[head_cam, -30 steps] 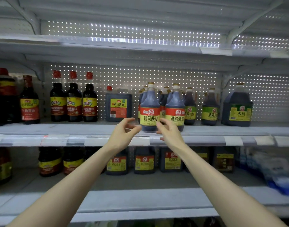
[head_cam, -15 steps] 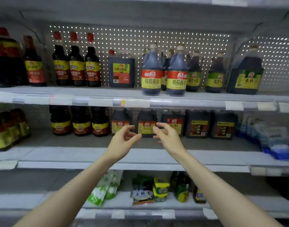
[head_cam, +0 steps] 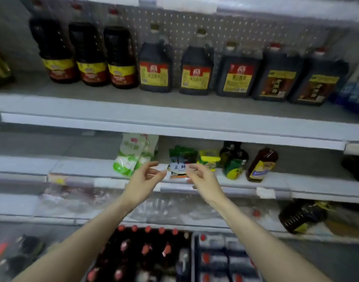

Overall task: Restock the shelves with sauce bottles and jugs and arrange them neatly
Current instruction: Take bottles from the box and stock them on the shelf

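Both hands are hanging in mid-air, palms facing each other and holding nothing. Left hand (head_cam: pixel 143 180) and right hand (head_cam: pixel 205 180) have loosely curled fingers, probably readying to take a bottle between them. They are hovering before the grey metal shelf edge (head_cam: pixel 245 189) that carries the green-and-white plastic packets (head_cam: pixel 131 155). Whether the right fingertips are touching the white-labelled packet (head_cam: pixel 178 169) is unclear.

Task stock: dark round sauce bottles with yellow-and-red labels (head_cam: pixel 89 55) and dark square plastic jugs with yellow-and-red labels (head_cam: pixel 155 68) are standing upright on the shelf above, labels facing out for shoppers. Red-capped dark bottles (head_cam: pixel 146 249) are sitting packed together below the arms, likely the supply.

Against half a second ago, the view is tilting further down. The hands, then before the jug shelf, are now one shelf lower in the same empty pose, and the red-capped bottles are coming into view.
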